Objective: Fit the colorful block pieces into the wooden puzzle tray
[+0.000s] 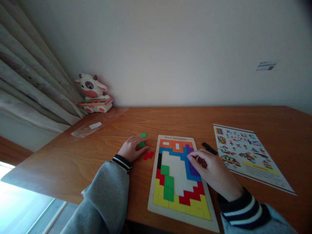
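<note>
A wooden puzzle board (154, 185) lies on the table, partly filled with orange, blue, purple, red, green and yellow pieces around a bare middle. My left hand (132, 148) rests left of the board, fingers curled over a green piece (142, 144). Another green piece (143, 135) lies just beyond it, and a red piece (148, 155) sits by the fingertips. My right hand (214, 172) lies over the board's right edge, fingers pinched on a small dark brown piece (201, 161) above the purple piece (190, 150).
A black piece (209, 148) lies right of the board. A printed pattern sheet (246, 152) is further right. A clear plastic bag (97, 125) and a cow toy (94, 94) sit at the back left by the curtain. The table's left edge drops off near a window.
</note>
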A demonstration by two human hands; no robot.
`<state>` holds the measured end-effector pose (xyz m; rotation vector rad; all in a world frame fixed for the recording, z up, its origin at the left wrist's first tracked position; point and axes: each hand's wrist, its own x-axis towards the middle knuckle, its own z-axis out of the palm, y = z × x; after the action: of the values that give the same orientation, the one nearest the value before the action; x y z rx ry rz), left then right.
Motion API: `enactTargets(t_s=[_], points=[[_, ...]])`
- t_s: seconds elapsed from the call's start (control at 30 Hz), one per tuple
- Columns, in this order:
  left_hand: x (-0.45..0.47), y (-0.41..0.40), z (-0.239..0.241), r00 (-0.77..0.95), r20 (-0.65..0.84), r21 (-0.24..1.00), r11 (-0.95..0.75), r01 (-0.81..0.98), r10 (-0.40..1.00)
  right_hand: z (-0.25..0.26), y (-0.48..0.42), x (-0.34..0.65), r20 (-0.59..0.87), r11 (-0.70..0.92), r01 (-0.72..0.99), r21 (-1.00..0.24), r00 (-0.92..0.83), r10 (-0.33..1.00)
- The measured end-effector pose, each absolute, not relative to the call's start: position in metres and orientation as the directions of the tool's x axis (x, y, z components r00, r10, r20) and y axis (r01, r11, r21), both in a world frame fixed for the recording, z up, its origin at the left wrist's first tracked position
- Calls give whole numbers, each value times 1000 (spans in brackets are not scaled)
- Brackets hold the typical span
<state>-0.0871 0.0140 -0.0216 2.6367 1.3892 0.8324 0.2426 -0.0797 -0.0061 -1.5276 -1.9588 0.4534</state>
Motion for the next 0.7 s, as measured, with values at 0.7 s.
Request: enactTargets(t_s=[0.7], points=[[-17, -16, -14, 682, 496, 488, -822, 295, 538, -8, -80, 239, 232, 255, 728, -636, -135, 963]])
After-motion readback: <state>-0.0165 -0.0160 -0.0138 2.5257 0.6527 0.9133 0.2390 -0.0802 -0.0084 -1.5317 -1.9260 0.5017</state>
